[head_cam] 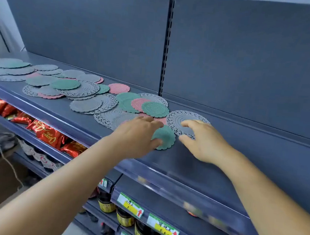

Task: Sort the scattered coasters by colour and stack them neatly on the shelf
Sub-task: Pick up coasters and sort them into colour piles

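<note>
Landmark: the small green scalloped paper coaster (164,138) lying flat near the front edge of the dark grey metal shelf (212,160); all places below are given from it.
Left hand (137,134): comes in from the left side of the green coaster, palm down. The thumb tip (156,142) presses on the coaster's left edge, while the fingers (150,121) reach out flat just behind it, over a red ribbed coaster (160,119) and a grey lace-edged doily (111,119). The fingers are nearly straight and curl round nothing.
Right hand (202,140): just right of the green coaster, not touching it. Its fingers (191,123) are bent over a large grey lace-edged paper doily (180,119), with the thumb (186,138) at that doily's near rim; fingers and thumb bracket the edge loosely, and whether they actually pinch it cannot be told.
Other coasters: a mixed overlapping scatter of green, red and grey round coasters (74,89) stretches behind and far to the left of the green coaster along the same shelf, unsorted.
Below: red foil snack packets (49,136) sit on the lower shelf to the left; dark jars with yellow labels (124,218) and price tags (130,205) lie underneath.
</note>
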